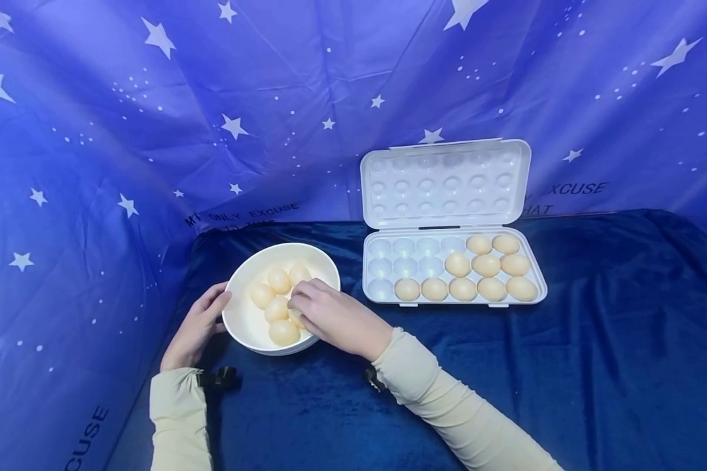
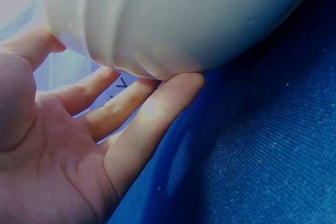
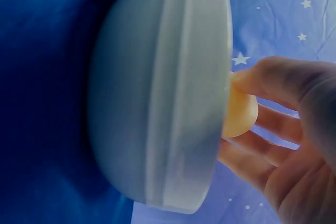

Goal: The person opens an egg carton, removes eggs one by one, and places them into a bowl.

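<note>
A white bowl (image 1: 244, 327) with several pale brown eggs (image 1: 279, 280) inside is tilted on the dark blue cloth. My left hand (image 1: 197, 327) holds its left side, thumb at the rim; the left wrist view shows the fingertips (image 2: 189, 80) against the outer wall. Over the bowl's right side, my right hand (image 1: 336, 317) pinches an egg (image 3: 242, 111) between thumb and fingers, partly hidden by the rim in the right wrist view. To the right lies an open white egg box (image 1: 383, 302), its right and front cups holding several eggs (image 1: 486, 265).
The box's dimpled lid (image 1: 448, 186) leans up against a purple-blue curtain (image 1: 306, 98) with white stars. Dark blue velvet cloth (image 1: 595, 366) covers the table. Black wrist straps with cameras (image 1: 226, 378) sit at the sleeves.
</note>
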`<state>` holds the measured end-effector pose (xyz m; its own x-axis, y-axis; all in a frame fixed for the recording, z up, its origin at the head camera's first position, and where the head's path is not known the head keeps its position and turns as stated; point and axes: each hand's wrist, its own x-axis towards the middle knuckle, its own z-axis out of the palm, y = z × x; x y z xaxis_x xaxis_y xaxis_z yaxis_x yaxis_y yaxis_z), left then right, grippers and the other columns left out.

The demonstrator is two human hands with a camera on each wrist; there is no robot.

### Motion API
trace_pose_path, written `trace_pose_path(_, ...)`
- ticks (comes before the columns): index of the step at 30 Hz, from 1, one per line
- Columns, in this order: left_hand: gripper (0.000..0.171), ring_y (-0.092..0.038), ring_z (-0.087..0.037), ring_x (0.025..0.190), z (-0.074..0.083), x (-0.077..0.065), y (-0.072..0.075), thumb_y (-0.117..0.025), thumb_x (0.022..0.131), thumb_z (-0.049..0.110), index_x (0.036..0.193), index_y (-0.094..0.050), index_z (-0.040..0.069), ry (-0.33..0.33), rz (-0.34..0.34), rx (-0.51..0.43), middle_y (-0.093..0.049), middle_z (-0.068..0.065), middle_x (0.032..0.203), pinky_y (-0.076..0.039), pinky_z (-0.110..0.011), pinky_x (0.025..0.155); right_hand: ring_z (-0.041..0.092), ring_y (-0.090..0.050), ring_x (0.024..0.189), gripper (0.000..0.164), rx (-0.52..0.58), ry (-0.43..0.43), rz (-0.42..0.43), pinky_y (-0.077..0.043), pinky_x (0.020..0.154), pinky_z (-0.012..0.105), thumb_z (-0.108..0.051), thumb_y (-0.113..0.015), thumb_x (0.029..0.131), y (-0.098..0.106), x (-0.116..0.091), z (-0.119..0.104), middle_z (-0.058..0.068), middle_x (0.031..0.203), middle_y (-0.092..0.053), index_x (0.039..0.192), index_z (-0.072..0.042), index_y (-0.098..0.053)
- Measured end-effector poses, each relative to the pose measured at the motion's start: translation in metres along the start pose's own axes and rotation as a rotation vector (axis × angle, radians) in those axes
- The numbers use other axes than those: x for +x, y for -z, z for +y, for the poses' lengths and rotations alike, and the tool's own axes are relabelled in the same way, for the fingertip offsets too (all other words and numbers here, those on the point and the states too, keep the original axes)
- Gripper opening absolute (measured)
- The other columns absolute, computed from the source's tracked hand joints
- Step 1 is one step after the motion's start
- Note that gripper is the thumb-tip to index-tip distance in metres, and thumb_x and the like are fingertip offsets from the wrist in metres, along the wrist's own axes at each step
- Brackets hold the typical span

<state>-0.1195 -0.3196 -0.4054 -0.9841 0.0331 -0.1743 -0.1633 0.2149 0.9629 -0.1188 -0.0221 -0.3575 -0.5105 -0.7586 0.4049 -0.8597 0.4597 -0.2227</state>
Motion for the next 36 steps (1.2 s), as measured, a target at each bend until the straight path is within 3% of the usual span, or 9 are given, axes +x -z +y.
trace_pose_path(9,0.046,-0.064,-0.004,0.091,-0.003,-0.003,0.001,-0.047,0.106,0.034,0.138,-0.042,0.003,-0.008,-0.008,-0.015,-0.059,0.014,0.110,-0.058,-0.031,0.075,0.017,-0.057,0.101,0.012,-0.022,-0.014,-0.061,-0.050,0.087,0.026,-0.009,-0.059,0.097,-0.009,-0.002,0.003,0.002,0.109,-0.061,0.106,-0.011,-0.066)
trace_pose_path(17,0.043,-0.064,-0.004,0.093,-0.003,-0.002,0.000,-0.047,0.106,0.032,0.138,-0.043,0.004,-0.023,-0.031,-0.037,-0.060,0.014,0.110,-0.057,-0.031,0.076,0.018,-0.059,0.099,0.014,-0.066,-0.026,-0.117,-0.053,0.081,0.029,-0.015,-0.060,0.098,-0.002,-0.006,0.010,0.003,0.112,-0.064,0.109,-0.011,-0.067)
trace_pose_path(25,0.036,-0.063,-0.004,0.091,-0.001,0.000,0.000,-0.046,0.106,0.030,0.135,-0.045,0.008,-0.029,-0.032,-0.047,-0.060,0.014,0.109,-0.057,-0.031,0.075,0.020,-0.059,0.104,0.017,-0.074,-0.025,-0.065,-0.052,0.088,0.030,-0.012,-0.063,0.095,0.014,-0.016,0.025,0.004,0.112,-0.063,0.111,-0.009,-0.068)
trace_pose_path(32,0.034,-0.064,-0.004,0.090,0.001,-0.001,-0.002,-0.047,0.106,0.032,0.133,-0.047,0.011,-0.021,-0.016,-0.045,-0.061,0.015,0.107,-0.057,-0.030,0.073,0.018,-0.058,0.101,0.014,-0.065,-0.038,-0.019,-0.054,0.080,0.029,-0.010,-0.064,0.094,0.022,-0.029,0.035,0.003,0.110,-0.062,0.108,-0.010,-0.068)
trace_pose_path(36,0.034,-0.064,-0.004,0.090,0.000,-0.003,-0.002,-0.047,0.106,0.032,0.133,-0.047,0.011,-0.013,-0.012,-0.036,-0.061,0.015,0.107,-0.057,-0.031,0.074,0.020,-0.059,0.103,0.017,-0.040,-0.063,0.001,-0.053,0.087,0.032,-0.011,-0.064,0.094,0.030,-0.036,0.045,0.005,0.111,-0.063,0.110,-0.008,-0.068)
